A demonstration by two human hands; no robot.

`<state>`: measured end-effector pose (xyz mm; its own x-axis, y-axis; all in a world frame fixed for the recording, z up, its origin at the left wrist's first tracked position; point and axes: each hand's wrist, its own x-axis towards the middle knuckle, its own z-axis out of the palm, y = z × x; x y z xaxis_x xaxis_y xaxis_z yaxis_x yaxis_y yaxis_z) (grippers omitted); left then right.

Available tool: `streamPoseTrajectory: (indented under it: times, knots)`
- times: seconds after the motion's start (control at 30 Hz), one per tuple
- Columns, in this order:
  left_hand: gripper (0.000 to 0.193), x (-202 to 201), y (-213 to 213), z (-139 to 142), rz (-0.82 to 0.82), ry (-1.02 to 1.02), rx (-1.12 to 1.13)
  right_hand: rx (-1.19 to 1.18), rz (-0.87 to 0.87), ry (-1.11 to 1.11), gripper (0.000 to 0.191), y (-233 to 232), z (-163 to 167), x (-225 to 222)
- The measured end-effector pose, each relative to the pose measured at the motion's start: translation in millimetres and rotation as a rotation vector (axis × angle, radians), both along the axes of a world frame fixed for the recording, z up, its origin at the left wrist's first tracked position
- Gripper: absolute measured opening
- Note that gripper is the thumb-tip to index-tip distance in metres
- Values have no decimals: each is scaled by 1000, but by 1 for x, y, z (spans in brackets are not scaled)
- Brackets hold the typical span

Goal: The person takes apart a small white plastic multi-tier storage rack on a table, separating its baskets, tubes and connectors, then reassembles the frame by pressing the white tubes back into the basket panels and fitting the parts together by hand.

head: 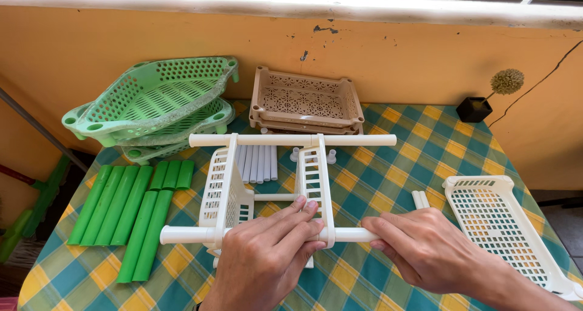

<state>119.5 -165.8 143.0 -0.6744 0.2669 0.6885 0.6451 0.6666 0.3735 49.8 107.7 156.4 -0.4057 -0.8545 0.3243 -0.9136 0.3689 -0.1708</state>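
1. The left hand [270, 250] lies over the near white tube [255, 233], fingers pressed together and curled on it where the inner tray [314, 183] end meets the tube.
2. The right hand [425, 250] closes around the same tube's right end, thumb and fingers wrapped on it, just right of the left hand.
3. The rack [267, 189] stands on its side between and just beyond the hands: two white perforated trays upright, threaded on the near tube and on a far tube [291, 140] parallel to it.
4. Judged from this, the step is seating the tube in the tray's corner socket. It goes best if the left hand braces the tray square while the right pushes straight along the tube's axis, no twisting, so the far tube does not slip out.
5. Beyond the rack lie spare white tubes [258, 163], then stacked beige trays [306, 101].
6. Left of the left hand lie green tubes [130, 211]; beyond them, stacked green baskets [152, 101].
7. Right of the right hand rests a loose white tray [504, 223], with short tubes [420, 199] between.
8. All sits on a checked surface [388, 177] against an orange wall [395, 56]; a small potted plant [486, 101] stands far right.
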Motion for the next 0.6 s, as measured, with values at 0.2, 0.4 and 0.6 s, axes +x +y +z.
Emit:
streamPoseTrajectory:
  times: [0.2,0.4,0.6]
  knots:
    - [23,-2,-1,-2,5,8,-11,115,-157,-366,21,2,8,-1]
    - [24,-3,0,-2,10,20,-16,193,-240,-449,21,4,15,-1]
    - [25,-3,-3,-2,2,9,-3,-16,-28,-119,20,-2,2,-3]
